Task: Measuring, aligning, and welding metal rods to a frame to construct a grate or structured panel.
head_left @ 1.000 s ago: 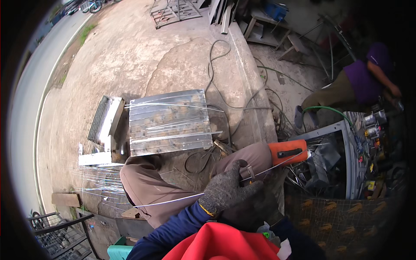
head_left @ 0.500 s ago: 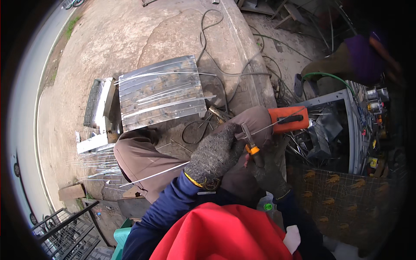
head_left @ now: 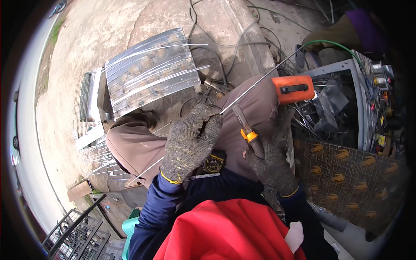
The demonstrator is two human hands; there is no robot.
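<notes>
My left hand, in a grey knit glove, is closed around a thin metal rod. One end of the rod slants up to the right across my knee; a length also shows below the glove on the left. My gloved right hand grips a hand tool with a dark handle, a yellow collar and a narrow flat metal blade. The blade points up and left, apart from the rod. Behind the left hand, at my waist, sits a round black-and-yellow tape measure.
A ribbed metal sheet with several loose rods lies ahead left. To the right are an orange case, a grey metal frame around scrap, and a patterned board. Cables cross the ground. Another person's leg shows far right.
My left hand has moved left and down, away from the tool. The rod's right end now reaches further up. The tool's blade, at the rod before, now stands clear of it.
</notes>
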